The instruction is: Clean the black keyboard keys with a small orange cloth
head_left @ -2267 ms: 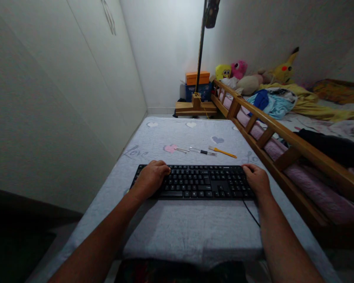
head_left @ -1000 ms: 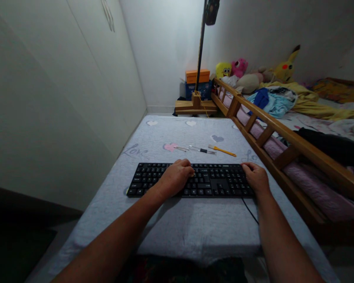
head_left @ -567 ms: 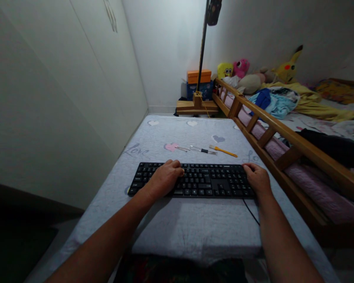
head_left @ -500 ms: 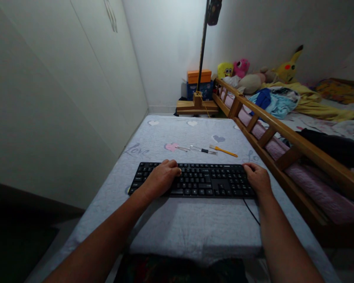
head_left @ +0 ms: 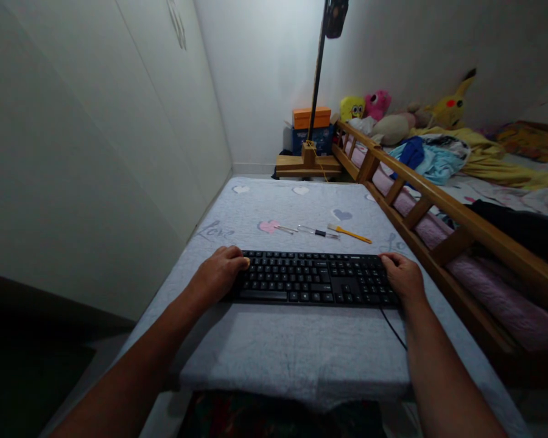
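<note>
A black keyboard [head_left: 296, 277] lies flat across the patterned cloth, its near edge facing me. My left hand [head_left: 218, 272] rests over its left end and hides that end; the fingers are curled and pressed together near the far edge. What they hold, if anything, is hidden. At the other end, my right hand [head_left: 403, 277] grips the right side, thumb on the far corner. A black cable [head_left: 393, 327] leaves the near edge and passes beside my right forearm. Beyond the keyboard lie a yellow-handled brush [head_left: 352, 234], a slim tool with a black grip [head_left: 319, 232] and thin pale sticks [head_left: 285, 229].
The cloth-covered table [head_left: 296, 347] stands close to a white cabinet [head_left: 119, 140] on the left. A wooden bed rail [head_left: 447, 213] runs along the right, with clothes and soft toys behind it. A wooden stand [head_left: 308, 161] and an orange box [head_left: 311, 117] are past the far edge.
My left hand has slid left along the keyboard, from its left-middle part to its left end. My right hand stays at the right end. The view has shifted slightly.
</note>
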The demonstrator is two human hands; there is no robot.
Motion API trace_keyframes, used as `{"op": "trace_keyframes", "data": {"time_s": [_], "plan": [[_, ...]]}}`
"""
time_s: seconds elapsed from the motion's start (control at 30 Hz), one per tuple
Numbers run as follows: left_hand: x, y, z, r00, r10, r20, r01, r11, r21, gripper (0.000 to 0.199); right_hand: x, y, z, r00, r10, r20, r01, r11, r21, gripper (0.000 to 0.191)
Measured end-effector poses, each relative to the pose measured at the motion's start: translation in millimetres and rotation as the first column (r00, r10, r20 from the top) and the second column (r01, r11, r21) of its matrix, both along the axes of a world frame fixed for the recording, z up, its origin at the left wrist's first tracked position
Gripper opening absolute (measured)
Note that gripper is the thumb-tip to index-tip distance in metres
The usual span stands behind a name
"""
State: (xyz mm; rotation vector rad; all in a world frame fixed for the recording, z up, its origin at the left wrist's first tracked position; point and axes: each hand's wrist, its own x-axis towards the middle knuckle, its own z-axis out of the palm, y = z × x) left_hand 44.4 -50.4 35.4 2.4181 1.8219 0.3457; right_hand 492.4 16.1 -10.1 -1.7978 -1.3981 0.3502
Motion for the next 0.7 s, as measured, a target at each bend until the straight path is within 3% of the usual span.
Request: {"op": "trace_keyframes", "data": {"time_s": [0.23, 0.53, 0.63, 0.7], "plan": [[-19, -6, 2.6, 0.971, 0.217, 0.105, -0.212, 0.976, -0.056, 0.025, 0, 1, -0.7, 1.0, 0.004, 0.006, -0.004, 1.0, 0.021, 0.034], [-55, -11, 3.4, 0.976, 0.187, -0.109, -0.189, 0.982, -0.017, 0.034, 2, 3, -5.1, 1.0, 0.013, 0.02, -0.014, 1.0, 0.026, 0.037], [-46, -12, 11.4, 0.975, 0.196, -0.104, -0.191, 0.98, 0.054, 0.035, 3, 3, -5.7, 0.999, 0.018, 0.026, -0.019, 1.0, 0.019, 0.038], [-23, -11, 16.5, 0.987, 0.158, -0.02, -0.155, 0.983, 0.097, 0.034, 3, 4, -5.2, 0.999, 0.018, 0.028, -0.019, 1.0, 0.015, 0.038]]}}
